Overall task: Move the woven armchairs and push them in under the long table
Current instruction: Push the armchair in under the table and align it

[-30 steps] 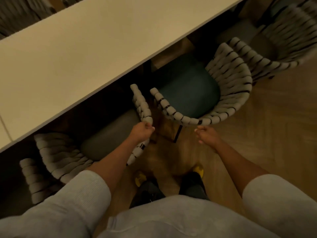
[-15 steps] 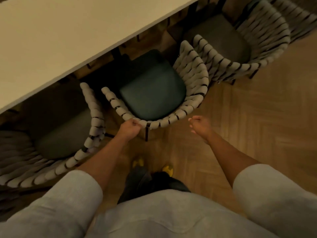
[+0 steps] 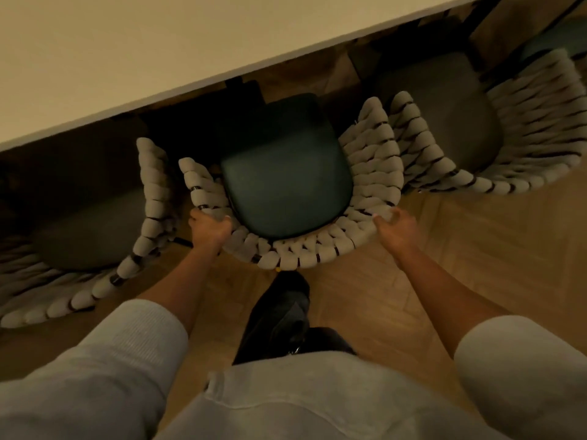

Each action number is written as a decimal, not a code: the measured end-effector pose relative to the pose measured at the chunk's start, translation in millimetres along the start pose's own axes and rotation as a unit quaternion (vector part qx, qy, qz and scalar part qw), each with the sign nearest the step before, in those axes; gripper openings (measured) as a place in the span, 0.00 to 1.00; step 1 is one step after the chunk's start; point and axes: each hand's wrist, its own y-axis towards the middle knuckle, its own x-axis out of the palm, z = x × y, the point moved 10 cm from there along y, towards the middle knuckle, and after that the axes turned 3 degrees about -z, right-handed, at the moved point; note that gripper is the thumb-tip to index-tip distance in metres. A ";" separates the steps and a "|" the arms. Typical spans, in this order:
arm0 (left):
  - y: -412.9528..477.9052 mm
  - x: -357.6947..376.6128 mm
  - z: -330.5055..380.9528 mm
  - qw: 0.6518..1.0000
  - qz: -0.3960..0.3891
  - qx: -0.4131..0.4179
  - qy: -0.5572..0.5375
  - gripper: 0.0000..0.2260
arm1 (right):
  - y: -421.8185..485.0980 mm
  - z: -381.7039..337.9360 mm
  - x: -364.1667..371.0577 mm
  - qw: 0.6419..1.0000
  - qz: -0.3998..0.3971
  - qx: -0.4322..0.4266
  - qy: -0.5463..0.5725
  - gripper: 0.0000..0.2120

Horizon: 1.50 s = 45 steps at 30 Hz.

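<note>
Armchair, woven (image 3: pixel 298 249), middle of three at the long table (image 3: pixel 158 42), held by its curved back.
Open front points at the table edge and the back points at me, so its front-to-back line runs across the table's long side. Dark green seat cushion (image 3: pixel 286 179) lies just short of that edge. My left hand (image 3: pixel 209 228) grips the back's left rim, my right hand (image 3: pixel 395 228) its right rim, fingers curled over the weave. Neighbour armchairs stand just beside it, left (image 3: pixel 152 217) and right (image 3: pixel 428 160).
</note>
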 end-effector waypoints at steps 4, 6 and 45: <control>23.6 8.9 -2.2 0.998 -0.003 -0.056 -0.016 0.36 | 53.4 -19.5 2.5 1.000 -0.006 0.005 0.029 0.38; 31.4 10.4 -3.2 0.997 -0.006 -0.071 -0.013 0.34 | 73.8 -31.0 2.3 1.000 0.001 0.004 0.012 0.41; 97.4 -8.1 36.4 0.983 0.061 -0.106 -0.135 0.33 | 255.4 -85.3 20.2 0.986 -0.083 0.090 0.112 0.29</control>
